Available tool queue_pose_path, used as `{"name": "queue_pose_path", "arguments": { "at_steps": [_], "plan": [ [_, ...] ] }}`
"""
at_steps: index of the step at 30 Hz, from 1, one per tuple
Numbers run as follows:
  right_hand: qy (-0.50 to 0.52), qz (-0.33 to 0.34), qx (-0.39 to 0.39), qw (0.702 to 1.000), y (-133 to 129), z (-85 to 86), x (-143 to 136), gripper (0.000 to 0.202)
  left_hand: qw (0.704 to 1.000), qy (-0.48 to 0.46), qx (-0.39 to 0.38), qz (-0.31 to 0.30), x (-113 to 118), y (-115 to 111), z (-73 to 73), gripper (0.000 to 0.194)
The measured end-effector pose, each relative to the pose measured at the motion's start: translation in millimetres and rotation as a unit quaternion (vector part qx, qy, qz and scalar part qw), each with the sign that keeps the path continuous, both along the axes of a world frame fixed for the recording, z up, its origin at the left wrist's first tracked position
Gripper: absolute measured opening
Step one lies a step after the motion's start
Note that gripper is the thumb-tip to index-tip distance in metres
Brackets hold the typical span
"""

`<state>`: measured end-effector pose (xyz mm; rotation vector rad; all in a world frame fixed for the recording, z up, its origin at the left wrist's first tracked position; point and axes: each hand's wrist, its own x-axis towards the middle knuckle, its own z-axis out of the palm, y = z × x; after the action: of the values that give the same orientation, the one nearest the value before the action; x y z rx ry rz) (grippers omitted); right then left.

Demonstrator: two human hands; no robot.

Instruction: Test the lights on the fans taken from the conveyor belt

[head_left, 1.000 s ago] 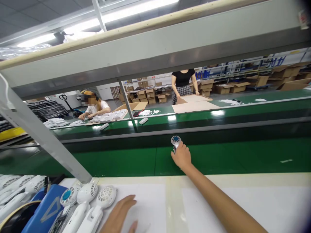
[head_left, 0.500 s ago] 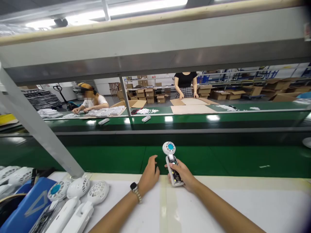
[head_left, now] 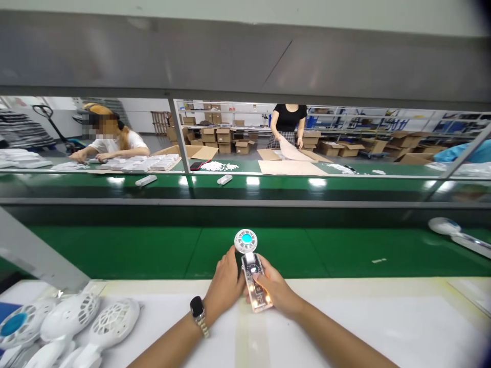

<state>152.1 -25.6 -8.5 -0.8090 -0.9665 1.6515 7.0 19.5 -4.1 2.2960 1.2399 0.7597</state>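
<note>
My right hand is closed around a white handheld fan, its thumb on the front of the handle. The fan's round head has a blue centre and points away from me. The handle's front shows a circuit board with glowing orange-yellow lights. My left hand, with a watch on the wrist, is at the fan's left side, fingers loosely stretched towards the head and thumb apart. Whether its fingertips touch the fan is hard to see. More white fans lie at the lower left, partly cut off.
A green conveyor belt runs past the white worktop. Another white fan lies on the belt at the right. A slanted metal post stands at left, and a shelf hangs overhead. Two people work across the line.
The lights on the fan's board have come on. My left hand has moved closer to the fan. The view has swung right, bringing the fan on the belt further into sight.
</note>
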Motion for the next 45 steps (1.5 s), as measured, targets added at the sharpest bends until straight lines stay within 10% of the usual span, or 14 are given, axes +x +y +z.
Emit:
{"name": "queue_pose_path", "arguments": {
  "at_steps": [13,45],
  "plan": [
    [-0.024,0.004,0.02,0.999,-6.2,4.1,-2.6,0.058,0.99,-0.13,-0.023,0.038,-1.8,2.2,-9.3,0.068],
    [-0.01,0.06,0.04,0.997,-6.3,0.3,-0.3,0.049,0.997,-0.073,-0.023,-0.029,-2.0,2.5,1.1,0.059]
  ]
}}
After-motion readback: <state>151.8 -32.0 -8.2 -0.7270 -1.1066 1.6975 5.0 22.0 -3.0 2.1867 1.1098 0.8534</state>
